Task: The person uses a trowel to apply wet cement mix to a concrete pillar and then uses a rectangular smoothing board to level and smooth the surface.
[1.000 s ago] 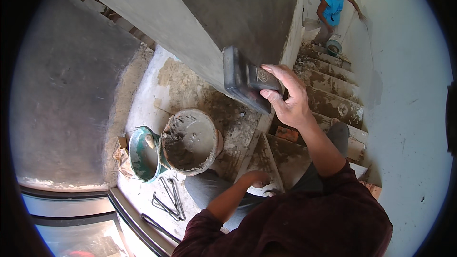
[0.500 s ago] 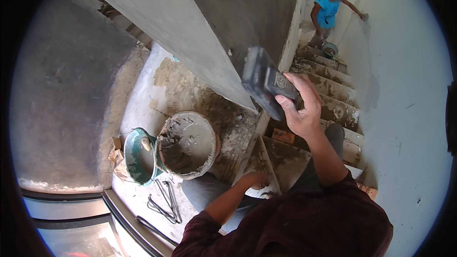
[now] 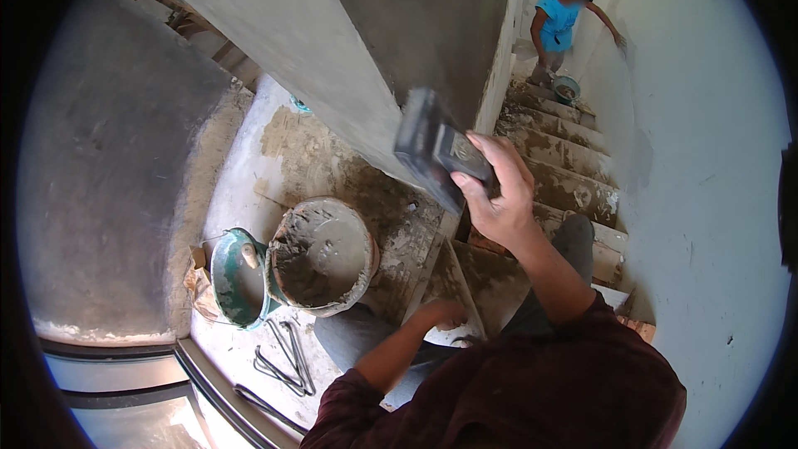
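My right hand grips a black plastering float by its block handle. The float is tilted and slightly blurred, in front of the grey plastered wall edge; whether it touches the wall I cannot tell. Low at my lap, my left hand is curled closed between my knees. Its fingertips are hidden, so anything inside it cannot be made out. To its left stands a bucket of wet grey mortar. Against that bucket sits a green bucket with a tool handle in it.
Dusty steps run down on the right beside a pale wall. Below, a person in a blue shirt reaches to that wall, near another bucket. Bent black rods lie at the lower left by a window frame.
My right hand has moved left with the float, which is nearer the wall corner. The view has shifted slightly. My left hand stays at my lap, and the person below has lowered the reaching arm.
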Tool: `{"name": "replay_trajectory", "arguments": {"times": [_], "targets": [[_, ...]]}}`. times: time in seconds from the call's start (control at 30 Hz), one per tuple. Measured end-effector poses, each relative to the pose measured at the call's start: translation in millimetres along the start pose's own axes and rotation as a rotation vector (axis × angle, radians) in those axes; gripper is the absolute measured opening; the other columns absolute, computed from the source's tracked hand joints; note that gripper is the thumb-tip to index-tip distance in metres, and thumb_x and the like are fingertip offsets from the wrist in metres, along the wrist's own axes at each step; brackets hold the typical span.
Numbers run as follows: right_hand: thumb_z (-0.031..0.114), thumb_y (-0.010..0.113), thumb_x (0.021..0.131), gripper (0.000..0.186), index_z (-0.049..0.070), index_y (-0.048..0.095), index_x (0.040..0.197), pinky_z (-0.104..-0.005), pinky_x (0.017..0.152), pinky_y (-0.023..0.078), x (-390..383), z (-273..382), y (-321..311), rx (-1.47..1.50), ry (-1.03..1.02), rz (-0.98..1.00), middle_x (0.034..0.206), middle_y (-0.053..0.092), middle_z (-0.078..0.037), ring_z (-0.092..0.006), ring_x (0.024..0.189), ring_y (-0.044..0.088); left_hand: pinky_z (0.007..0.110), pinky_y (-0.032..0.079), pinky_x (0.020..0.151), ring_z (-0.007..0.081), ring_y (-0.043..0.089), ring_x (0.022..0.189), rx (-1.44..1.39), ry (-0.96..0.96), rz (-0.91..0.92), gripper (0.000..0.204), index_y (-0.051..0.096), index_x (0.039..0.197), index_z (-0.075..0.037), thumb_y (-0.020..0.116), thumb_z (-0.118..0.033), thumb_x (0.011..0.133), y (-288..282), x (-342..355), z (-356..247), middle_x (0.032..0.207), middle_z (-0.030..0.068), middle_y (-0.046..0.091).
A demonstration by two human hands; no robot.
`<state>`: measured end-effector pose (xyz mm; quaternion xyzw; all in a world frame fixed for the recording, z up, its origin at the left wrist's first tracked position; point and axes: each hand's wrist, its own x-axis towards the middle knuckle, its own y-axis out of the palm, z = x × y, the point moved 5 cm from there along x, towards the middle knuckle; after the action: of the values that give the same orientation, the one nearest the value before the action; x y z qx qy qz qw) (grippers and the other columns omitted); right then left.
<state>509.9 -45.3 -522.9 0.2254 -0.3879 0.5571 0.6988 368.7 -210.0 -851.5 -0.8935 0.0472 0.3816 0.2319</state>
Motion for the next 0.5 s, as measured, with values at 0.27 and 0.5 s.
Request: {"name": "replay_trajectory", "arguments": {"times": [0.27, 0.5], "targets": [[0.004, 0.068, 0.082, 0.044, -0.007, 0.055, 0.123, -0.0400, 0.076, 0.053, -4, -7, -3, -0.132, 0.037, -0.005, 0.104, 0.064, -0.022, -0.0336, 0.087, 0.065, 0.046, 0.048, 0.069, 0.0362, 0.064, 0.083, 0.012, 0.036, -0.123, 0.032, 0.068, 0.108, -0.010, 0.055, -0.010, 0.079, 7, -2, 8, 0.090, 0.0195, 0.066], [0.006, 0.068, 0.083, 0.044, -0.008, 0.054, 0.122, -0.0396, 0.075, 0.053, 14, 11, 14, -0.057, -0.068, -0.041, 0.103, 0.062, -0.023, -0.0340, 0.087, 0.065, 0.048, 0.050, 0.068, 0.0384, 0.065, 0.085, 0.014, 0.036, -0.129, 0.023, 0.070, 0.098, -0.010, 0.058, -0.012, 0.078, -10, -11, -7, 0.088, 0.0175, 0.067]]}}
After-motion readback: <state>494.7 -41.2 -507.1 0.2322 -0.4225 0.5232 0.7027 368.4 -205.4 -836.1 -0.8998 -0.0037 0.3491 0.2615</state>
